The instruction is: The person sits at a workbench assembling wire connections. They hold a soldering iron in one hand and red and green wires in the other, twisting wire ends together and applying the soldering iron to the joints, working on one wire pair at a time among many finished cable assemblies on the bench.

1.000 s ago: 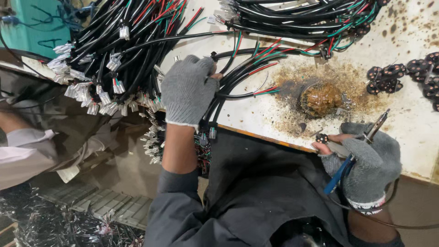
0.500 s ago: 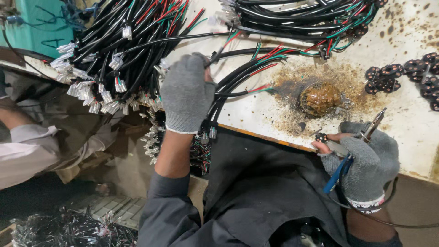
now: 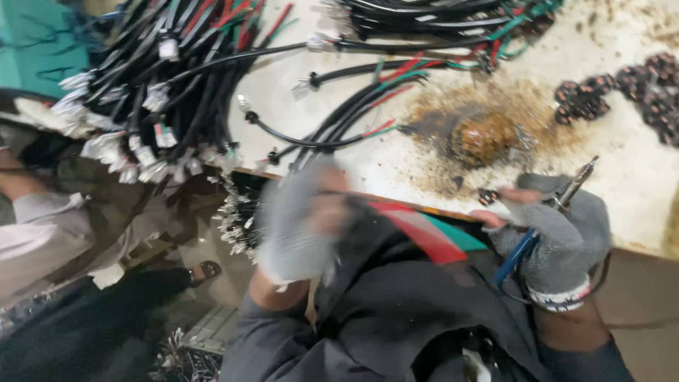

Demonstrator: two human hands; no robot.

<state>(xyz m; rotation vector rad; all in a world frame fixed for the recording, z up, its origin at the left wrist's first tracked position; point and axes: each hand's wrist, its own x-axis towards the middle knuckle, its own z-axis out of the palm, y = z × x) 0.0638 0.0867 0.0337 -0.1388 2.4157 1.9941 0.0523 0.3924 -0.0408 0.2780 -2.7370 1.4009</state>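
— How far along is the wiring work looking?

— Partway, I'd judge. A big pile of black cable bundles is lying at the far left of the white surface, and a few separate cables are sitting loose in the middle, so plenty seems left to handle.

— What is the left hand doing?

— The left hand is blurring near the surface's front edge; it seems to be gripping dark cable with red and green wires, though I cannot tell how tightly its fingers are closing.

— And the right?

— The right hand is curling its fingers around a blue-handled soldering iron, tip pointing up, just beside the scorched brown patch.
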